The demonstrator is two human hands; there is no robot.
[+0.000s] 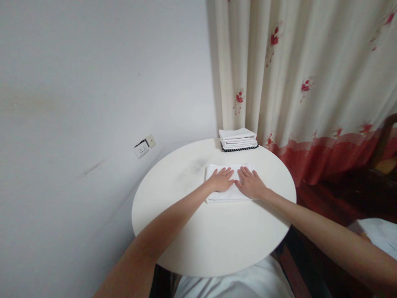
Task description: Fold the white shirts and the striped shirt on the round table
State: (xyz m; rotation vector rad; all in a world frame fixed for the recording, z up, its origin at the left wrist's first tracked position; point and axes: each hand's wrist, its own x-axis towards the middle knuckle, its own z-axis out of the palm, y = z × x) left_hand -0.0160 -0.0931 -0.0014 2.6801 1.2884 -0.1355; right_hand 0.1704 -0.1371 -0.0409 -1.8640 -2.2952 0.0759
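A folded white cloth (229, 195) lies flat on the round white table (217, 236), in front of me. My left hand (221, 180) rests palm down on its left part, fingers spread and pointing away. On the right part lies my right hand (249, 182), also flat with the fingers stretched out. The two thumbs almost meet near the cloth's middle. Both hands cover much of the cloth's upper face.
Behind the cloth, a stack of folded white cloths (238, 138) sits on a black-and-white patterned piece (240, 149) near the table's far edge. A wall with a socket (141, 149) borders the left. A floral curtain (288, 82) hangs behind and to the right.
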